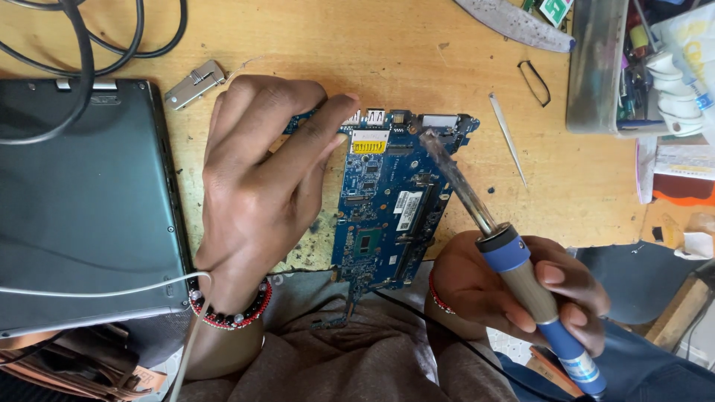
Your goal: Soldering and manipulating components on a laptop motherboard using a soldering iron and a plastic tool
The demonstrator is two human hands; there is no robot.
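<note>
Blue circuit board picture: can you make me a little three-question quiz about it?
1. True or false: the right hand holds a soldering iron with a blue and wooden handle.
2. Which hand presses on the blue rectangular circuit board: A left, B right?
3. What dark flat thing lies left of the left hand on the scratched wooden table?

Key: 1 true; 2 A; 3 a closed dark grey laptop.

electronics repair workshop: scarred wooden bench (417, 45), bare circuit board (387, 201), soldering iron (514, 260), tool tray (596, 67).
</note>
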